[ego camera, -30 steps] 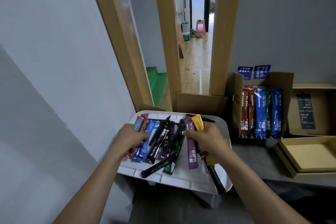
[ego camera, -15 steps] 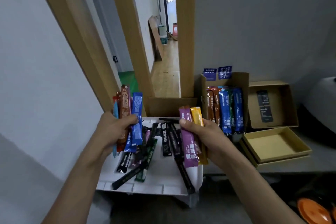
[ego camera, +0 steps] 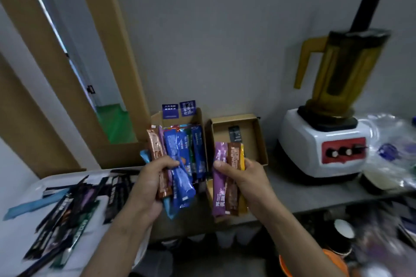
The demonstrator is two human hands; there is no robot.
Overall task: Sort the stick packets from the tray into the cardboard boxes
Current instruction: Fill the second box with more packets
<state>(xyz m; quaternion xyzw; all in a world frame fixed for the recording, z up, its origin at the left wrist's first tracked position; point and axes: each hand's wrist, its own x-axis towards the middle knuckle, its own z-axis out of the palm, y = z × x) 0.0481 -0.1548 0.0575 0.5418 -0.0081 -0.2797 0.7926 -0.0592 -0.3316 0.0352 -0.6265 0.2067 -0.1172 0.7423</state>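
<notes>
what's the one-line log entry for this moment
left hand: grips blue and brown packets | right hand: grips purple, brown and yellow packets | both in front of cardboard boxes | tray: dark packets

Grey counter (ego camera: 310,195): packet-filled box (ego camera: 199,118), open box (ego camera: 261,139), blender (ego camera: 315,150), plastic bags (ego camera: 391,139).

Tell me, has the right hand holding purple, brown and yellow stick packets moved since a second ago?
Yes. The right hand left the white plastic tray and now sits rightward, before the shallow open cardboard box.
</notes>
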